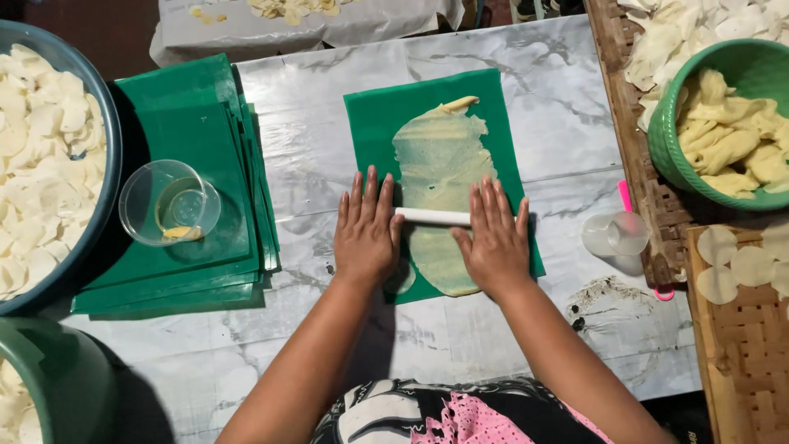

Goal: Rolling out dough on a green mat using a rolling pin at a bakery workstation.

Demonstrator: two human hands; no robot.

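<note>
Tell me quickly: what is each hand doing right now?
Left hand: open, flat, palm pressing the white rolling pin.
Right hand: open, flat, pressing the same pin over the dough.

1. A small food-making kitchen or home workshop: a marble-patterned surface [329,115] with dough [440,164] rolled thin on a green sheet [374,115].
2. Bowls of cut rounds [41,148] at its left edge, woven trays [740,345] at its right.

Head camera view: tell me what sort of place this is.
Probably a small home food workshop: hands roll a white rolling pin over pale dough on a green sheet, with a green bowl of strips and woven trays nearby.
</note>
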